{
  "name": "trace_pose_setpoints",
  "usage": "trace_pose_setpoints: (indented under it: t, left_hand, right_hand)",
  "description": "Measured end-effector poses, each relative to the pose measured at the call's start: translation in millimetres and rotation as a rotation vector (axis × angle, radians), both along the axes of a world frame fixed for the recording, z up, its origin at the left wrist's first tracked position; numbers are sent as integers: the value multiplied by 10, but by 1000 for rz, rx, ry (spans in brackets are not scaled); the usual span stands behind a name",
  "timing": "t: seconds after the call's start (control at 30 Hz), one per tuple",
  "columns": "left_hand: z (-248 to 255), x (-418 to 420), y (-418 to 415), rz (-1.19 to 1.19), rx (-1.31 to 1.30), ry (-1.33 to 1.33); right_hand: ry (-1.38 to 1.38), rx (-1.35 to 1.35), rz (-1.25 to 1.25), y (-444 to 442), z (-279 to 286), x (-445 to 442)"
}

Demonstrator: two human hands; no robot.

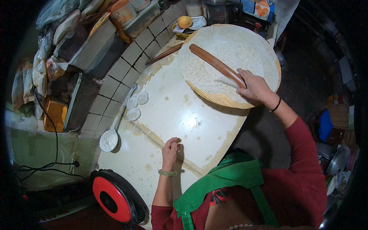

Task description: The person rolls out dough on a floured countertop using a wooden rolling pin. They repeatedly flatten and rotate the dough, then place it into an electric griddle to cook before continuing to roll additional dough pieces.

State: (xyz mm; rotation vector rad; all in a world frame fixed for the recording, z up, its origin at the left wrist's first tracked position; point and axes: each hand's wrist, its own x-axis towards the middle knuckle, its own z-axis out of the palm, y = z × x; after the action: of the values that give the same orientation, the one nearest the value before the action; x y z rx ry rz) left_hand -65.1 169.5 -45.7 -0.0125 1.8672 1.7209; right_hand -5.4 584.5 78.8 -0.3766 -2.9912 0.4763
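Note:
My right hand (pixel 254 87) grips the near end of a brown wooden rolling pin (pixel 214 61). The pin slants over a large, thin, round sheet of dough (pixel 230 43), which lies on a ribbed, straw-coloured round tray (pixel 218 96). Beside my fingers a pale flap (pixel 228 81) shows below the pin; whether I hold it too is unclear. Over the pale tabletop (pixel 169 115), my left hand (pixel 171 151) hangs with loosely bent fingers and nothing visible in it. Several small white dough discs (pixel 134 114) lie near the tiled wall, by a long-handled ladle of white flour (pixel 109 141).
A red and black electric griddle (pixel 115 198) stands at the table's near left. Another wooden stick (pixel 165 54) lies by the wall. Behind the tray are a yellow fruit (pixel 185 22) and a dark appliance jug (pixel 217 11). Plastic boxes (pixel 95 51) and bags crowd the left ledge.

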Motion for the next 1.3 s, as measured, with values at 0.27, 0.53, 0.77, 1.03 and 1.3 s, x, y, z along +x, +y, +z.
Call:
trace_pose_setpoints:
  t: [0.27,0.53,0.77,1.03,1.3]
  left_hand:
    - [-52,91,9,-6,-51,-3]
    - [-131,183,-128,78,-52,-4]
    - [-373,36,-365,384,-85,161]
    - [-354,-1275,-727,257,-836,1067]
    - [-389,-2290,-197,274,-1122,907]
  right_hand:
    - [-37,-115,8,-342,-123,77]
    - [25,-760,73,-733,-86,215]
    - [-285,-582,237,-1462,-527,121]
    - [-73,-142,-14,-1148,-1228,73]
    - [-44,122,-52,-979,-1663,-16]
